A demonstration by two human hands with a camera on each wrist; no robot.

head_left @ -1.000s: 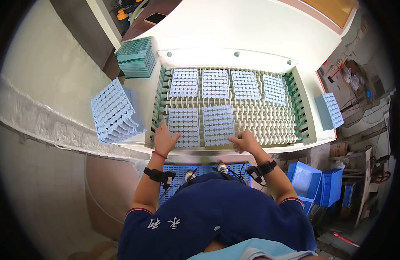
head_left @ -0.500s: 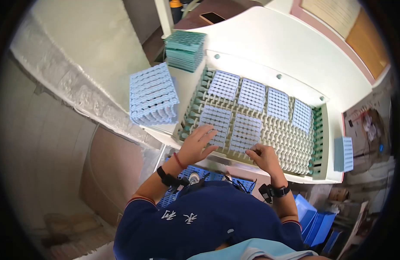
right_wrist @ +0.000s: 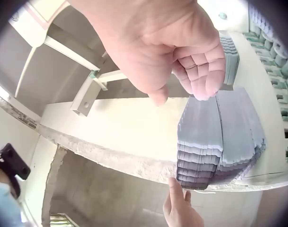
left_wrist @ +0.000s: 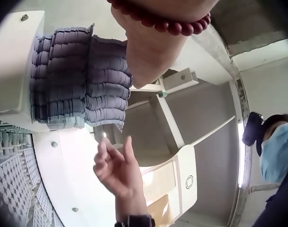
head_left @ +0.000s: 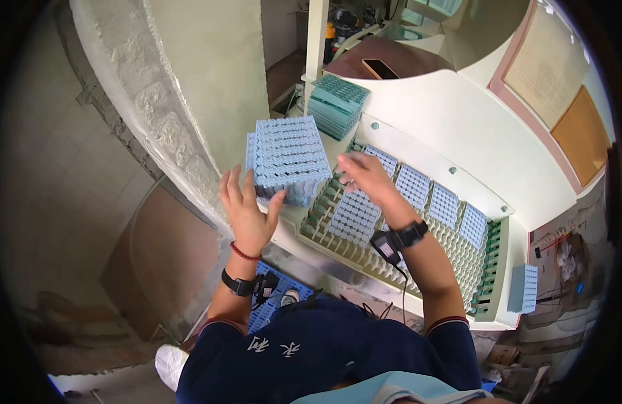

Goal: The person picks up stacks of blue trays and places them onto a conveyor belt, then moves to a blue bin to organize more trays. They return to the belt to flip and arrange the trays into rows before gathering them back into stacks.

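A stack of light blue panels with scalloped edges and rows of round discs (head_left: pixel 290 151) stands on the white ledge at the roller bed's left end. In the head view my left hand (head_left: pixel 249 212) is at its near left corner, fingers spread and thumb apart. My right hand (head_left: pixel 365 176) hovers at the stack's right side, fingers loosely bent, holding nothing. The right wrist view shows the right palm (right_wrist: pixel 158 42) above the stack (right_wrist: pixel 200 127), which appears as two piles side by side. Similar flat panels (head_left: pixel 354 217) lie on the roller bed (head_left: pixel 452 269).
Behind the blue stack is a stack of green panels (head_left: pixel 338 104). A smaller blue stack (head_left: pixel 524 288) stands at the bed's right end. A phone (head_left: pixel 379 69) lies on the dark red surface at the back. A rough wall edge (head_left: pixel 169 94) runs along the left.
Both hands have moved left from the panels on the roller bed to the blue stack. The head view has turned left with them. The right hand has left the front panel's near edge.
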